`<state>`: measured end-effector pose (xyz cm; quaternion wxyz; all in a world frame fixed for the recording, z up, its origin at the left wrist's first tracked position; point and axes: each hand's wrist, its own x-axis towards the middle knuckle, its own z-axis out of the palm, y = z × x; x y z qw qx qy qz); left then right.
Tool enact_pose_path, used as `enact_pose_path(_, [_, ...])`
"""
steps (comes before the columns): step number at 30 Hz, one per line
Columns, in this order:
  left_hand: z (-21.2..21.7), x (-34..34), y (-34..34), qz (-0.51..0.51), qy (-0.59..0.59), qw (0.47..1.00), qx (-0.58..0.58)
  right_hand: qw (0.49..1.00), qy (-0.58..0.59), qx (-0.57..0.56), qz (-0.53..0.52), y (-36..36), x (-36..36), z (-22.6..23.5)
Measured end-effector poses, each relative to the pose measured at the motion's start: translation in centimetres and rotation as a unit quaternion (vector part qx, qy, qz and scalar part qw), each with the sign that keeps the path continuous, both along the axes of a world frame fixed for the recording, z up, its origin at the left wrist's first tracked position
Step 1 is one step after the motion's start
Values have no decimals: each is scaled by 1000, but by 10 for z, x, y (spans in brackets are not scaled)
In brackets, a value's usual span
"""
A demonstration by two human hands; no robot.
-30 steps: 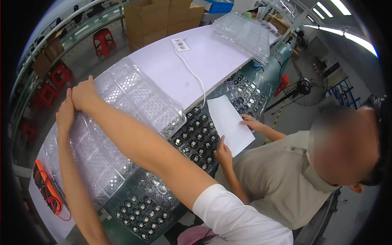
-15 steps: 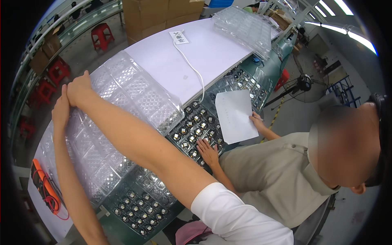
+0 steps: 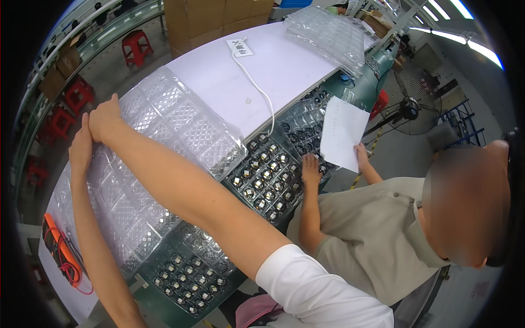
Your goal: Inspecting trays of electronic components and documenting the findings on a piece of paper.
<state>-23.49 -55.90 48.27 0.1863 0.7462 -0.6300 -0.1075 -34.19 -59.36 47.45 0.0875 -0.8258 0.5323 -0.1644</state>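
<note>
My left hand point(image 3: 81, 146) and my right hand point(image 3: 105, 121) meet at the far left, by the outer edge of the clear plastic blister trays point(image 3: 158, 117). Both look closed, with fingers bent or pressed together. Whatever they may hold is hidden by the hands themselves. My right forearm crosses over the trays. Under and beside them are dark trays of small round parts with pale square centres, one near me point(image 3: 188, 284) and one in the middle point(image 3: 268, 175).
At the right, a co-worker holds a white paper sheet point(image 3: 343, 134), the other hand point(image 3: 311, 169) on the parts trays. An orange multimeter point(image 3: 64, 254) lies at the left. A white cable point(image 3: 254, 85) crosses the white table point(image 3: 210, 71). More clear trays point(image 3: 328, 38) are stacked at the back.
The co-worker's paper and both hands have shifted to the right and away, uncovering more of the middle parts tray. My own hands look unmoved.
</note>
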Motion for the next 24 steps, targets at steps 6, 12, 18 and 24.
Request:
enact_pose_path(6, [4, -5, 2, 19, -3, 1000, 16, 1000, -3, 1, -1, -1, -1, 0])
enact_pose_path(12, [3, -1, 0, 18, -7, 1000, 17, 1000, -4, 1, -2, 0, 1, 1])
enact_pose_path(18, [1, -1, -1, 15, -16, 1000, 13, 1000, -7, 6, 2, 0, -1, 0])
enact_pose_path(24, [2, -1, 1, 8, -21, 1000, 21, 1000, -11, 4, 1, 2, -1, 1])
